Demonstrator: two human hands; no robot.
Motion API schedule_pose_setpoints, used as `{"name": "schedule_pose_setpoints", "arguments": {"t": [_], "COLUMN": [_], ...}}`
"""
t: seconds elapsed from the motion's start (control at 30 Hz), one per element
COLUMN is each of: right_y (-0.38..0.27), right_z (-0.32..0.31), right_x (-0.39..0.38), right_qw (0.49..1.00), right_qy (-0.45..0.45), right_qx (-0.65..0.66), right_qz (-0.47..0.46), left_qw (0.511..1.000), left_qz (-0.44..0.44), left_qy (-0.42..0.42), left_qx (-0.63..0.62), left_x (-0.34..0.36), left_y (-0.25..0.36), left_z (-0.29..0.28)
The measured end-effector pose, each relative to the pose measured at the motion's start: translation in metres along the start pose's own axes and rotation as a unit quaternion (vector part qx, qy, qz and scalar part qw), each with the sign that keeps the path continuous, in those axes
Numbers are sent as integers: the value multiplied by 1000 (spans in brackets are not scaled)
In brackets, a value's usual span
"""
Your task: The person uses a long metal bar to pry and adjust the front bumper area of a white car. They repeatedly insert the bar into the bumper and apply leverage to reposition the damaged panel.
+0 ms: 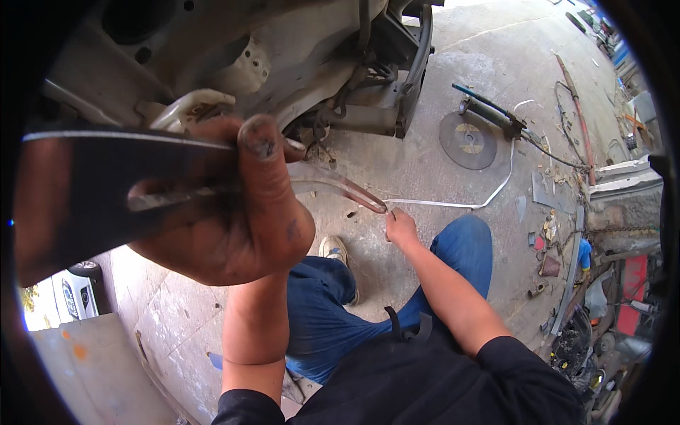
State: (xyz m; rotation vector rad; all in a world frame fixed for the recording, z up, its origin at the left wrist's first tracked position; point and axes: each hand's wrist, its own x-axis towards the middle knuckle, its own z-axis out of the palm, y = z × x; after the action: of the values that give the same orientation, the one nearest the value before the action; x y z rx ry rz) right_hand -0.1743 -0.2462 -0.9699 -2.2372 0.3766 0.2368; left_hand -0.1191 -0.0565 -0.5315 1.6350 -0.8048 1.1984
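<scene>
Raised close to the camera, my left hand (234, 227) is closed with its thumb pressed on a dark, flat plate (85, 191). The plate has a pale upper edge and a long slot; what kind of thing it is, I cannot tell. Soot or grease darkens the thumb tip. Farther down, over my knees, my right hand (401, 228) is closed around the end of a long, bent, reddish metal rod or bar (354, 193). The rod curves up and left until my left hand hides it. Above both hands is the bare metal body of a vehicle (241, 64).
On the floor at right lie a large grey cutting disc (453, 145) on a power tool (492, 117) and a white cord (460, 205). Scrap parts (588, 340) pile up along the right edge. A white car (81, 294) stands at far left.
</scene>
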Motion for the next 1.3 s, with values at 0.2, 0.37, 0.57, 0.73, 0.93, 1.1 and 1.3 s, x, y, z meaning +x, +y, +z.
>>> {"name": "schedule_pose_setpoints", "arguments": {"t": [0.2, 0.37, 0.57, 0.73, 0.93, 1.1, 1.3], "right_y": [8, -5, -81, -176, -276, -367, -446], "right_z": [0, -4, -68, -153, -248, -268, -258], "right_x": [5, -1, -13, -21, -36, -36, -54], "right_qw": [985, 872, 700, 651, 699, 727, 717], "right_qy": [-64, -97, -154, -50, 9, -2, -75], "right_qx": [131, 417, 674, 755, 695, 593, 562], "right_qz": [95, 236, 182, 59, -166, -345, -406], "left_qw": [999, 998, 974, 926, 890, 889, 883], "left_qz": [-42, -55, -95, -138, -199, -155, -58], "left_qy": [24, 17, 193, 288, 410, 424, 461], "left_qx": [-11, 5, -70, -202, -17, 74, 59], "left_x": [-16, -14, -1, -21, -78, -115, -126], "left_y": [10, 23, 57, 88, 133, 192, 234], "left_z": [4, -1, -8, -61, -156, -224, -254]}}
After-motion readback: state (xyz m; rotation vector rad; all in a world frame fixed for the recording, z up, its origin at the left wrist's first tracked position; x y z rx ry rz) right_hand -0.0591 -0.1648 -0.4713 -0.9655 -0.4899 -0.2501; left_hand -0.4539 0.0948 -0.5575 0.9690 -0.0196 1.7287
